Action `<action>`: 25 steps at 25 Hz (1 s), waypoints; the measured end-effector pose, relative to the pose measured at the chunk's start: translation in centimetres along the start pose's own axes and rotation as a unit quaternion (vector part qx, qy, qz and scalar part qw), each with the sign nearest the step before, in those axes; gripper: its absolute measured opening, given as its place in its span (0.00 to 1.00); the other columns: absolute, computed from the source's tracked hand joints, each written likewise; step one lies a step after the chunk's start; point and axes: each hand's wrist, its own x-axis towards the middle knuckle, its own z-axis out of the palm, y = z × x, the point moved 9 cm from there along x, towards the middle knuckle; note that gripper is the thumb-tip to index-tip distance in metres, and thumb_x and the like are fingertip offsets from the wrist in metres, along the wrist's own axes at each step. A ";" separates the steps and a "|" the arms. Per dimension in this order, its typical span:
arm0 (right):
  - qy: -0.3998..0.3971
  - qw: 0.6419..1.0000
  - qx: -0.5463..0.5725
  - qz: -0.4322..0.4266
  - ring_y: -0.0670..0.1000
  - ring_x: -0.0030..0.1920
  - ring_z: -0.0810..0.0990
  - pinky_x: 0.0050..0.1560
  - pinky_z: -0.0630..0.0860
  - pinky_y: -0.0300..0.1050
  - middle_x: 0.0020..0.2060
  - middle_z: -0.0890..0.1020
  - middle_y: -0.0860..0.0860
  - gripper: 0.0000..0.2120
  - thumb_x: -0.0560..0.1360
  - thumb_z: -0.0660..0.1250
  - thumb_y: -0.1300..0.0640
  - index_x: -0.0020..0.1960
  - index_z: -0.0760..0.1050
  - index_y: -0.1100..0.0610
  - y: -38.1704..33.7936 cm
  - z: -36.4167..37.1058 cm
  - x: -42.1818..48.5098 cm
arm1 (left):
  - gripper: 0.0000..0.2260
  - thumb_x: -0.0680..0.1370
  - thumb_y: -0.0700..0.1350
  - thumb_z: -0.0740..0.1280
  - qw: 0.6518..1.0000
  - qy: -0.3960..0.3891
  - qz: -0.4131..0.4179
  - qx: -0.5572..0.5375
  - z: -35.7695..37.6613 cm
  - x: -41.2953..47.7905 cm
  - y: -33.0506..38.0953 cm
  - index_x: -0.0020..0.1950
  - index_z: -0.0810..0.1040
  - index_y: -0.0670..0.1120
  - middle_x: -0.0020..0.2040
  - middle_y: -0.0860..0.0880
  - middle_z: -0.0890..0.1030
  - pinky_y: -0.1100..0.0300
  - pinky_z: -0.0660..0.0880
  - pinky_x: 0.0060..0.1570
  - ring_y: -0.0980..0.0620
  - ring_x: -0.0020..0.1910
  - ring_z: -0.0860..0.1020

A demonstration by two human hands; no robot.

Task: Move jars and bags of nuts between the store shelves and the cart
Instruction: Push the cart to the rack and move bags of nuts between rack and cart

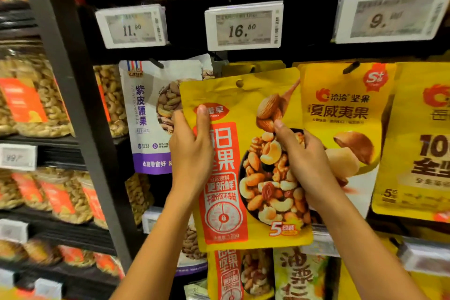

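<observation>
Two hands are clamped on one yellow bag of mixed nuts [246,161] before the hanging racks; its left edge is gripped by the left hand [191,151]; its right edge by the right hand [306,161].

Yellow mixed-nut bag [246,161], upright, seemingly off hook

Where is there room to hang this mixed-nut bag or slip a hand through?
Both hands, left hand and right hand, hold the mixed-nut bag. Bare dark panel shows between the 11.90 tag and 16.80 tag. Below, the purple cashew bag and macadamia bag crowd it.
</observation>
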 end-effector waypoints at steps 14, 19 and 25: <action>0.024 0.996 -0.048 0.066 0.60 0.49 0.80 0.55 0.75 0.54 0.47 0.81 0.64 0.33 0.74 0.56 0.34 0.51 0.76 0.65 1.5 0.1 2.8 | 0.14 0.78 0.60 0.58 0.995 0.019 -0.033 0.087 1.4 3.6 -1.0 0.39 0.67 0.51 0.37 0.53 0.77 0.54 0.73 0.41 0.53 0.38 0.78; -0.002 0.994 -0.055 0.094 0.61 0.48 0.82 0.55 0.76 0.60 0.47 0.82 0.65 0.35 0.74 0.56 0.33 0.53 0.76 0.66 1.9 0.2 3.3 | 0.15 0.78 0.61 0.56 0.992 -0.009 -0.060 0.114 2.2 4.5 -1.7 0.41 0.69 0.51 0.38 0.52 0.78 0.53 0.73 0.44 0.51 0.39 0.79; 0.079 0.990 -0.119 -0.005 0.39 0.38 0.79 0.39 0.72 0.29 0.34 0.81 0.56 0.28 0.74 0.53 0.35 0.41 0.75 0.60 0.5 -0.9 2.1 | 0.15 0.80 0.56 0.57 0.998 -0.025 0.008 0.056 3.2 3.0 -2.2 0.51 0.71 0.45 0.41 0.55 0.77 0.77 0.69 0.35 0.65 0.40 0.78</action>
